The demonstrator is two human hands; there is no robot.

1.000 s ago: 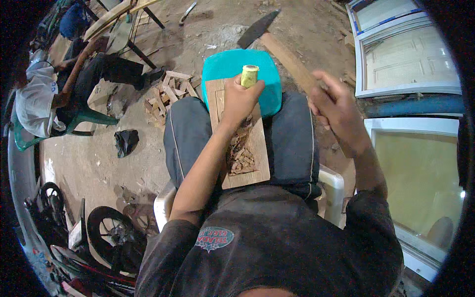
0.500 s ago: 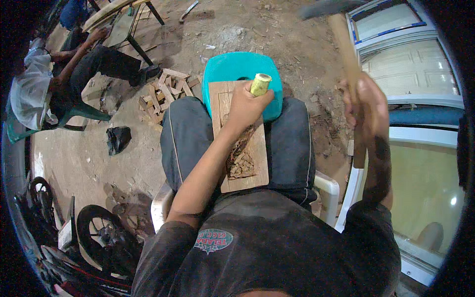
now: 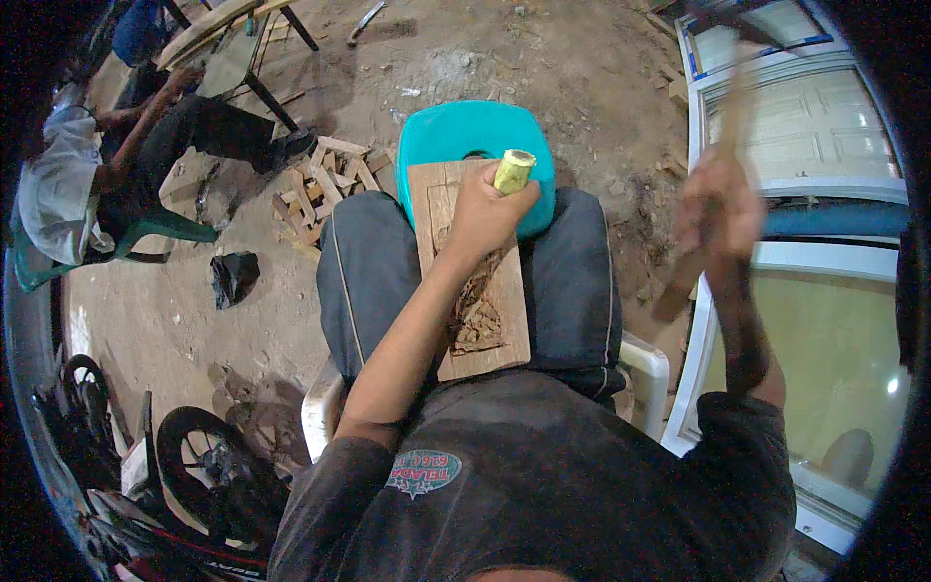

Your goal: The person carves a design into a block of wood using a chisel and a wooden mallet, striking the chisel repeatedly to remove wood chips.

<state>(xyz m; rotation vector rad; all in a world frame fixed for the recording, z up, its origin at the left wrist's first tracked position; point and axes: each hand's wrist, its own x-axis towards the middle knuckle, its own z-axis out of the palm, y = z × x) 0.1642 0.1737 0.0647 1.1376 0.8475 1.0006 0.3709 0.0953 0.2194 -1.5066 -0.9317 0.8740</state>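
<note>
Head view: board (image 3: 511, 303) under left hand (image 3: 485, 211) clenched around handle (image 3: 515, 173), right hand (image 3: 721, 206) around hammer (image 3: 737, 109)

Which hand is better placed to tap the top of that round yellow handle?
Probably the right hand: it grips the blurred wooden-handled hammer with a dark head, out to the person's right. The left hand is busy, wrapped around the yellow cylindrical handle over the carved brown wooden board.

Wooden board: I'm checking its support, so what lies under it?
Under the board, a turquoise stool shows beyond its far end; whatever touches its underside is covered.
</note>
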